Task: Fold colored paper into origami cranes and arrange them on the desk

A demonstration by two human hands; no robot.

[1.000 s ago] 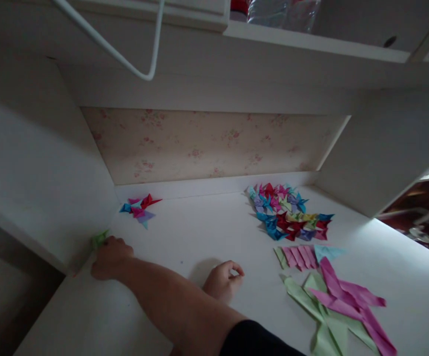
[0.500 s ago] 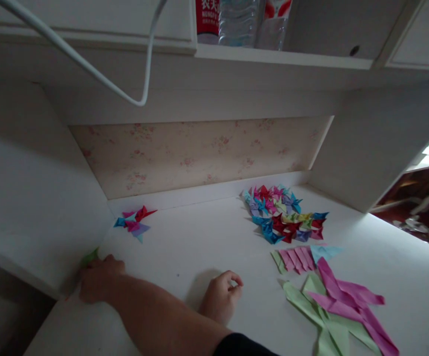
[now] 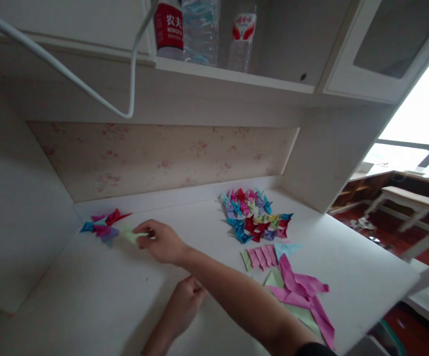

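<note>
Partly, right fingers [image 3: 150,226] hide the blurred green paper [image 3: 130,236].

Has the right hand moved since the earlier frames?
Yes. The right hand was close beside the left side panel; now it is well to the right of it, holding the green paper.

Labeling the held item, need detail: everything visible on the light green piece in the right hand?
The light green piece is small, pale yellow-green, and looks like folded paper. The right hand pinches its right end between thumb and fingers; the rest points left, toward the small multicolored paper cluster. Blur hides its folds and exact shape. Whether it touches the cluster or the white tabletop can't be told.
</note>
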